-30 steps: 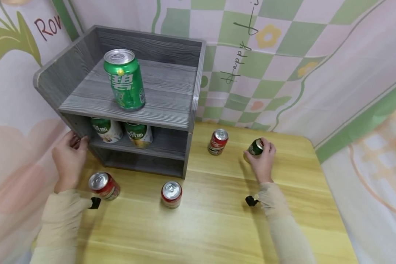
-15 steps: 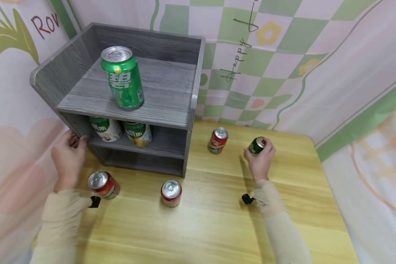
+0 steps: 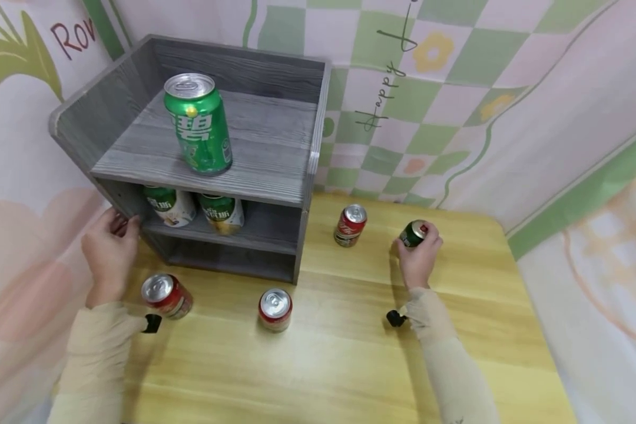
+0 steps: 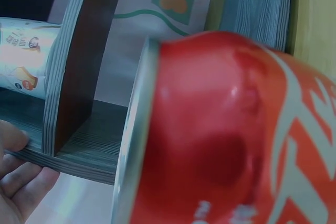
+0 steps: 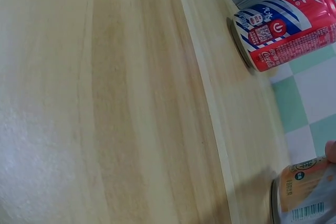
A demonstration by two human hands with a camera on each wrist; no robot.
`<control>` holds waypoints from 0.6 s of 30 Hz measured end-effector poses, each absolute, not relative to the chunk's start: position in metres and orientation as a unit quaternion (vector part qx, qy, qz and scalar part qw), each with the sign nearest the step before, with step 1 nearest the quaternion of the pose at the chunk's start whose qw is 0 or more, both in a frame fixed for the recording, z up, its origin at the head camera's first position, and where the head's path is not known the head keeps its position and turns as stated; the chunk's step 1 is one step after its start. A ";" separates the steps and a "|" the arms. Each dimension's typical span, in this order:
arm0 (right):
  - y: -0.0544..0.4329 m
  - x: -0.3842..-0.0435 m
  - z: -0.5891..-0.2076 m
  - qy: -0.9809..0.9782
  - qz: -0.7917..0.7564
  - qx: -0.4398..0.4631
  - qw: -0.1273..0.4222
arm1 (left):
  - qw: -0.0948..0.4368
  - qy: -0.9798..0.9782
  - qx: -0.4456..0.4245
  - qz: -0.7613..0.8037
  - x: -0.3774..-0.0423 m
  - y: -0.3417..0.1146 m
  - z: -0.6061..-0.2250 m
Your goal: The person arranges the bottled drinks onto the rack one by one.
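Gripped between the thumb and fingers of the right hand (image 3: pixel 420 259), at the right of the head view, is a dark green can (image 3: pixel 410 235); its base appears to rest on the table (image 3: pixel 344 365), so it is judged not to have been lifted. By the left hand (image 3: pixel 110 253), at the left of the frame, the side panel of the grey shelf unit (image 3: pixel 270 135) is pinched near its front edge.

Three cans are already on the unit: a bright green can (image 3: pixel 201 132) on the top board, and a left white-and-green can (image 3: pixel 174 209) and a right white-and-green can (image 3: pixel 222 217) side by side below (their tops are mostly hidden by the board above). Four are left outside it: the gripped one, a lower-left red can (image 3: pixel 168 297), a lower-centre red can (image 3: pixel 275 312) and an upper red can (image 3: pixel 350 227) to the right of the unit. The work is judged to be partway along, with no red can seen shelved.

The surface is pale, wood-grained and brightened by glare at lower centre. Behind it, the room is screened by printed cloth (image 3: pixel 440 118), patterned with green checks and flowers, with "Happy" lettered at upper right.
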State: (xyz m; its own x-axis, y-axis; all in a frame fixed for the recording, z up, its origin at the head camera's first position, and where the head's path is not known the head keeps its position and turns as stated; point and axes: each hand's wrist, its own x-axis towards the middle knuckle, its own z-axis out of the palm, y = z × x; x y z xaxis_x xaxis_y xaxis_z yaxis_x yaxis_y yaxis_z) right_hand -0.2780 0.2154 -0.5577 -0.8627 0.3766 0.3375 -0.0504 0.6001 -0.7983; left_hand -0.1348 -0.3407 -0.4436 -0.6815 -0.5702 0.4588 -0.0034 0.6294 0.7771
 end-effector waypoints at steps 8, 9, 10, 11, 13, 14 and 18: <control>0.219 -0.275 -0.559 -0.855 0.449 -0.086 0.244 | 0.357 -0.837 0.163 -0.381 -0.135 -0.341 -0.445; 0.220 -0.275 -0.558 -0.855 0.450 -0.085 0.245 | 0.357 -0.837 0.163 -0.382 -0.135 -0.341 -0.445; 0.220 -0.275 -0.558 -0.856 0.448 -0.084 0.246 | 0.357 -0.837 0.164 -0.381 -0.135 -0.341 -0.444; 0.220 -0.276 -0.557 -0.856 0.447 -0.084 0.245 | 0.357 -0.836 0.166 -0.381 -0.135 -0.341 -0.444; 0.220 -0.277 -0.557 -0.859 0.444 -0.087 0.240 | 0.357 -0.835 0.167 -0.384 -0.135 -0.341 -0.443; 0.220 -0.277 -0.557 -0.861 0.442 -0.090 0.236 | 0.358 -0.834 0.168 -0.386 -0.134 -0.342 -0.443; 0.220 -0.278 -0.556 -0.863 0.441 -0.093 0.228 | 0.356 -0.833 0.170 -0.387 -0.133 -0.342 -0.443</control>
State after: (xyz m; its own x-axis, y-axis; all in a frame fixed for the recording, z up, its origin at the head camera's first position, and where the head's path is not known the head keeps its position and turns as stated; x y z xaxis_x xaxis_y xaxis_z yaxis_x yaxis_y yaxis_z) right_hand -0.2777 0.2198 -0.5557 -0.8782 0.3627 0.3119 -0.0402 0.5937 -0.8037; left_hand -0.1332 -0.3424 -0.4432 -0.6885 -0.5589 0.4623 -0.0076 0.6429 0.7659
